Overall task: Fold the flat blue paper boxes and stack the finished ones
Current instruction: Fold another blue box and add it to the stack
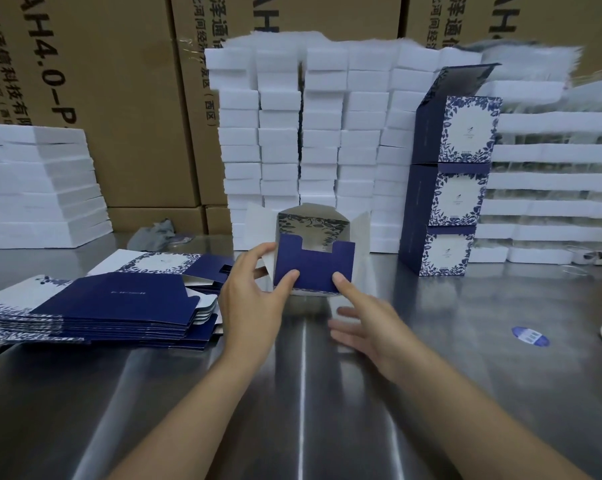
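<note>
A half-formed blue paper box stands on the steel table at the centre, its open end towards me, with a notched dark blue flap folded across it and white side flaps spread out. My left hand holds the box's left side, thumb pressing on the flap. My right hand presses the flap's lower right with the thumb, the other fingers spread low over the table. A pile of flat blue boxes lies to the left. Three finished boxes are stacked at the right, the top one's lid open.
Tall stacks of white foam blocks stand behind the box, with more at the left and right. Brown cartons line the back. A grey cloth and a blue sticker lie on the table.
</note>
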A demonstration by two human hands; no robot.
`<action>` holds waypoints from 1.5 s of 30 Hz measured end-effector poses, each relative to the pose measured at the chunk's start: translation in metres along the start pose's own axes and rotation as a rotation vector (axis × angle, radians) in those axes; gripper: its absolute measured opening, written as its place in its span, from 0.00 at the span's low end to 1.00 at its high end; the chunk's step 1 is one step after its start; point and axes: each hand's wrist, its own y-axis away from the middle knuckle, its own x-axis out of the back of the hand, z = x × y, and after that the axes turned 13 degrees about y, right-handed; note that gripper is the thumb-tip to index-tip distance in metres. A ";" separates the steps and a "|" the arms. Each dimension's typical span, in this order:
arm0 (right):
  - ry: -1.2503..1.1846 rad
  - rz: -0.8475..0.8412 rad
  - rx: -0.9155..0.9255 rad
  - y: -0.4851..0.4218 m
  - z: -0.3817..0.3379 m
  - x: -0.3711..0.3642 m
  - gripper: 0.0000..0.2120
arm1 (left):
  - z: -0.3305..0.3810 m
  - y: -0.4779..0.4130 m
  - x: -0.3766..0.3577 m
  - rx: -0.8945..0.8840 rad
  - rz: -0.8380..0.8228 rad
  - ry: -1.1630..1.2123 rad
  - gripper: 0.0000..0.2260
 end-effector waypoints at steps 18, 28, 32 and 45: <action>-0.090 -0.085 0.058 0.014 0.000 -0.020 0.22 | 0.011 0.010 -0.010 -0.010 -0.043 -0.011 0.21; -0.164 -0.017 0.071 0.016 -0.003 -0.023 0.21 | 0.011 0.016 -0.012 -0.078 -0.045 0.013 0.21; -0.180 -0.002 0.092 0.018 -0.003 -0.025 0.20 | 0.010 0.017 -0.014 -0.056 -0.041 0.052 0.21; -0.087 0.180 0.144 0.020 -0.004 -0.027 0.17 | 0.013 0.027 -0.031 0.055 0.007 0.133 0.20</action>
